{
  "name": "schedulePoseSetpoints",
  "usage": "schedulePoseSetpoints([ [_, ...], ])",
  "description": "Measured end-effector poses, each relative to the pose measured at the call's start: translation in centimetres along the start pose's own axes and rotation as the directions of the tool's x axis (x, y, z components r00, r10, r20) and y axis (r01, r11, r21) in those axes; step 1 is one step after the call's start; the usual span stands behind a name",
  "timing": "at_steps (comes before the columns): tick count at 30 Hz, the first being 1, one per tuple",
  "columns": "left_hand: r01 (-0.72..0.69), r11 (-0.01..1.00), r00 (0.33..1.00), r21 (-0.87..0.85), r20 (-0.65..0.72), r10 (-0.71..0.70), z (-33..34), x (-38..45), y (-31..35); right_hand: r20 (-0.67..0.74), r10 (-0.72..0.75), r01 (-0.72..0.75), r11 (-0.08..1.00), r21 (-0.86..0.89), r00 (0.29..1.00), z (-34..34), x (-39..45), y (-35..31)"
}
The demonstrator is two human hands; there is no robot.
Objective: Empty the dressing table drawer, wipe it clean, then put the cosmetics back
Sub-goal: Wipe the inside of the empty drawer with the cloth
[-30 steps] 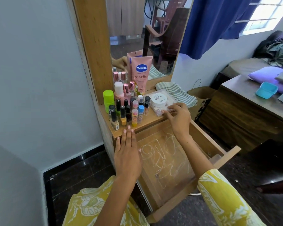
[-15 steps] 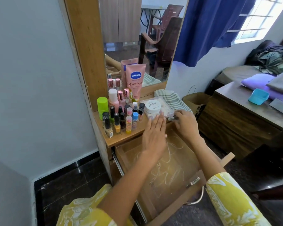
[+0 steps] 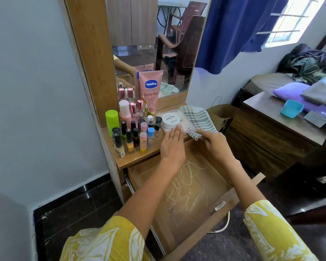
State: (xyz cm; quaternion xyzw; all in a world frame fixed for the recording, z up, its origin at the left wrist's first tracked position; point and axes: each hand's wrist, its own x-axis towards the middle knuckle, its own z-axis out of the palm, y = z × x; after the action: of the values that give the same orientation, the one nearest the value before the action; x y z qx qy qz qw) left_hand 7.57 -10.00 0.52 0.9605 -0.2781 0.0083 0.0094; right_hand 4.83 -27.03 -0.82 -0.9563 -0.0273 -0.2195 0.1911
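Note:
The wooden drawer (image 3: 205,213) is pulled out below the dressing table top and holds no items; pale scribbles mark its bottom. Several nail polish bottles and lip balms (image 3: 132,136) crowd the table top, with a pink Vaseline tube (image 3: 150,89) behind them. A white round jar (image 3: 170,120) sits on a clear packet of pads (image 3: 184,125). My left hand (image 3: 173,143) lies flat with straight fingers touching the packet's front edge. My right hand (image 3: 214,142) pinches the near corner of the grey-striped cloth (image 3: 198,119) lying on the table's right end.
A mirror (image 3: 158,44) rises behind the cosmetics. A brown paper bag (image 3: 222,113) stands on the floor right of the table. A dark wooden desk (image 3: 271,132) with a blue tub (image 3: 291,108) is further right. The grey wall is to the left.
My left hand moved from the table's front edge up and right to the packet. My right hand shifted from the packet to the striped cloth and took hold of it.

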Motion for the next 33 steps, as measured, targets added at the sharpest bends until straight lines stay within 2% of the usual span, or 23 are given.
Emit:
schedulePoseSetpoints([
  [6,-0.010,1.000,1.000,0.007,0.014,0.010,0.2,0.3,-0.1,-0.167,0.242,-0.189,0.941,0.279,0.956,-1.1,-4.1,-1.1],
  [8,-0.028,0.999,1.000,0.016,0.000,0.028,0.5,0.1,-0.4,-0.151,0.330,-0.256,0.892,0.374,0.932,-1.4,-5.2,-1.2],
  [11,-0.049,0.999,0.998,0.017,-0.029,0.050,0.6,-0.3,-0.6,-0.083,0.442,-0.324,0.761,0.562,0.893,-2.3,-6.3,-1.4],
  [15,-0.108,0.991,0.987,-0.074,-0.129,0.097,0.1,-3.0,-1.2,-0.039,0.458,-0.315,0.667,0.675,0.888,-4.2,-7.1,-2.5],
  [17,-0.111,0.987,0.984,-0.121,-0.153,0.092,0.4,-6.0,-1.9,-0.034,0.439,-0.304,0.674,0.674,0.898,-4.9,-7.3,-2.8],
  [19,-0.070,0.988,0.989,-0.134,-0.137,0.052,1.0,-9.1,-3.1,-0.031,0.428,-0.323,0.723,0.611,0.903,-5.0,-7.3,-3.0],
  [22,0.051,0.989,0.993,-0.136,-0.094,-0.065,1.8,-12.7,-5.2,-0.062,0.319,-0.276,0.888,0.368,0.946,-3.9,-7.1,-3.2],
  [24,0.117,0.985,0.988,-0.131,-0.084,-0.128,2.0,-14.3,-6.3,-0.039,0.210,-0.196,0.953,0.232,0.977,-2.6,-7.1,-3.7],
  [26,0.163,0.980,0.983,-0.113,-0.061,-0.170,2.1,-15.3,-6.9,0.048,0.182,-0.187,0.972,0.144,0.982,-1.1,-7.1,-4.7],
  [28,0.195,0.978,0.979,-0.081,-0.040,-0.198,2.1,-15.9,-7.2,0.230,0.226,-0.244,0.968,0.052,0.947,0.4,-7.0,-5.8],
  [30,0.216,0.973,0.975,-0.076,-0.030,-0.219,2.1,-15.9,-7.2,0.476,0.229,-0.243,0.969,-0.033,0.849,1.6,-6.7,-6.8],
  [32,0.223,0.971,0.974,-0.091,-0.025,-0.226,2.1,-15.8,-7.3,0.662,0.182,-0.254,0.967,0.013,0.727,1.9,-6.1,-7.9],
  [33,0.223,0.970,0.974,-0.096,-0.024,-0.226,2.1,-15.8,-7.4,0.727,0.175,-0.329,0.941,0.073,0.664,1.8,-5.9,-8.5],
])
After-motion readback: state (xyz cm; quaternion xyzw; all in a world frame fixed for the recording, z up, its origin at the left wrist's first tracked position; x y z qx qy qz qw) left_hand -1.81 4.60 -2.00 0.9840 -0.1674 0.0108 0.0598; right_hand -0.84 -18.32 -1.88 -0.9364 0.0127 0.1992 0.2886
